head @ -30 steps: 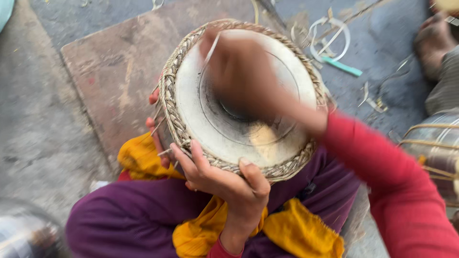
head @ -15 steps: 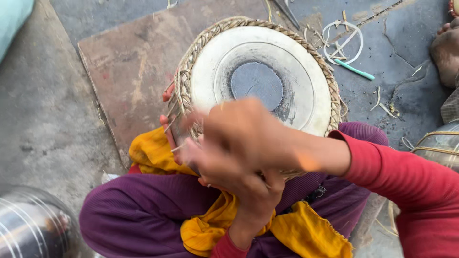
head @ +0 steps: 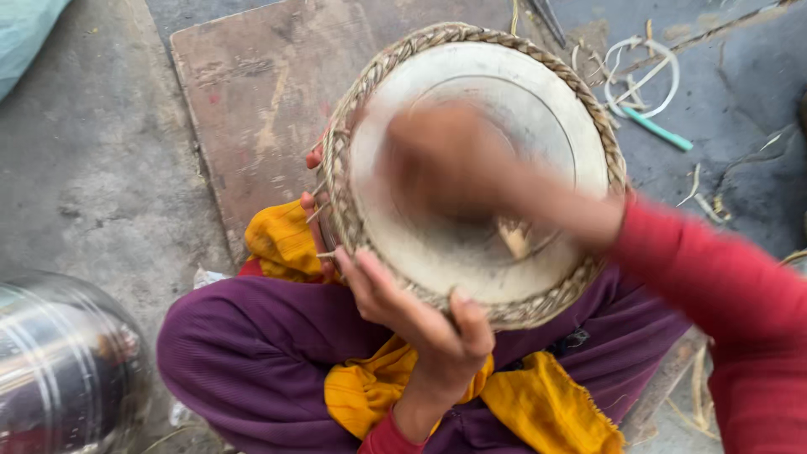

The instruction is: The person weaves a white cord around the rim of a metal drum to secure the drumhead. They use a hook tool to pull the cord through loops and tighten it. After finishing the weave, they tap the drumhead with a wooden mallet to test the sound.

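Steel pot (head: 67,361), shiny, sits at bottom left on concrete floor (head: 92,168). Next along, wooden board (head: 261,92) lies flat under the work. Purple-clad lap (head: 269,345) w/ yellow cloth (head: 282,240) carries a tabla drum (head: 538,92), tilted, head facing up, braided rim all round. Left hand (head: 420,311) grips near rim, fingers curled onto the braid, thumb on the edge. Right hand (head: 445,160), red sleeve, is over the drum skin; too blurred, can't tell finger state. Far right: cane scraps & green stick (head: 660,130) on floor.
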